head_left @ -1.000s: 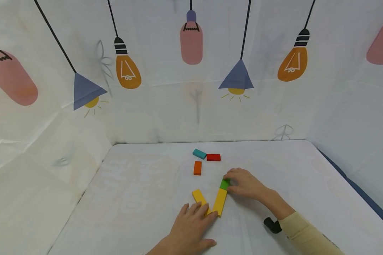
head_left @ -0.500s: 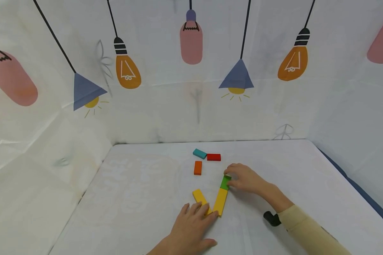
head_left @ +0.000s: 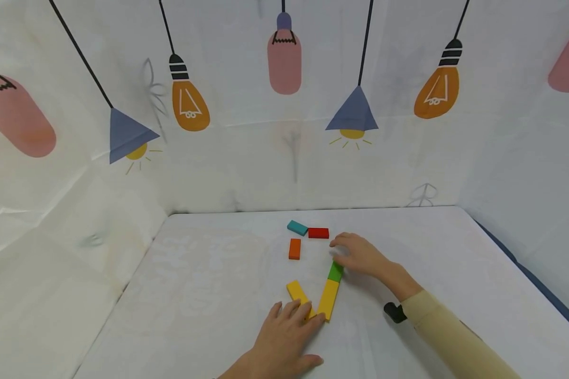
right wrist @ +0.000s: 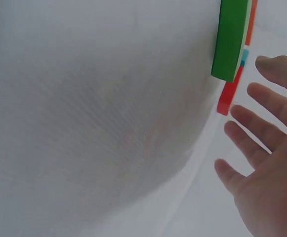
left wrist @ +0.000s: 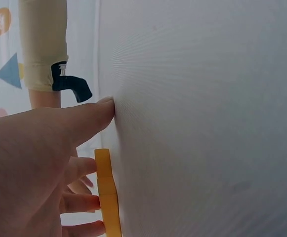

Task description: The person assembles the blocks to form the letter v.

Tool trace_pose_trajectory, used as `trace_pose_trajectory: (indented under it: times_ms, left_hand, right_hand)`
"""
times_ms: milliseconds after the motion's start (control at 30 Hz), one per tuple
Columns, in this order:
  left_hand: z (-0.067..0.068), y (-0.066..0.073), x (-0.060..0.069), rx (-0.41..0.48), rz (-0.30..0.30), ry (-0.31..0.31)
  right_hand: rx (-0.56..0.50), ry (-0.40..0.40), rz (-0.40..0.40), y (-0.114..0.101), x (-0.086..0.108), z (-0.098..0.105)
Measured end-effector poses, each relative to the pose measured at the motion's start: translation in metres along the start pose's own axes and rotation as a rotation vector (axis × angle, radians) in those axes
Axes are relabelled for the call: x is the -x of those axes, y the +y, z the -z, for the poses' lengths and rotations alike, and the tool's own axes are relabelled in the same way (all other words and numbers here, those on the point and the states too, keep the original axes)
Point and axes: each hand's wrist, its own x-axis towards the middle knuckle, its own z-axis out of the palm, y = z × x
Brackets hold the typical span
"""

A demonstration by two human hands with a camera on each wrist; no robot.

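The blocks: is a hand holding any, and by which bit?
None is gripped. The left hand rests its fingertips on the yellow blocks; the right hand is just near the green block.

No text, label, brand, number or sign is legible; faint, pale marks (head_left: 194, 258) on the left part of the flat white surface (head_left: 408, 237) are too indistinct to read.
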Motion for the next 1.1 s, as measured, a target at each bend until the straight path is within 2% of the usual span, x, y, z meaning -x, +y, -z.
trace_pose_trajectory:
  times_ms: [367, 667, 800, 1000, 1100]
  left_hand:
    - [0.000, 0.001, -0.001, -0.015, 0.001, 0.012]
    - [-0.001, 0.001, -0.002, -0.006, 0.015, -0.033]
    - [-0.002, 0.001, -0.002, -0.009, 0.009, -0.024]
    - [-0.002, 0.001, -0.001, -0.013, -0.001, 0.005]
    - [-0.001, 0.001, -0.001, -0.006, 0.003, -0.002]
  right_hand:
    - [0.026, -0.001, -0.025, 0.004, -0.020, 0.003]
    - [0.001, -0.013, -0.050, 0.005, -0.029, 0.004]
    - [0.001, -0.017, -0.065, 0.009, -0.034, 0.004]
    - [-0.017, -0.053, -0.043, 0.015, -0.039, 0.004]
    - [-0.039, -0.079, -0.047, 0.014, -0.040, 0.004]
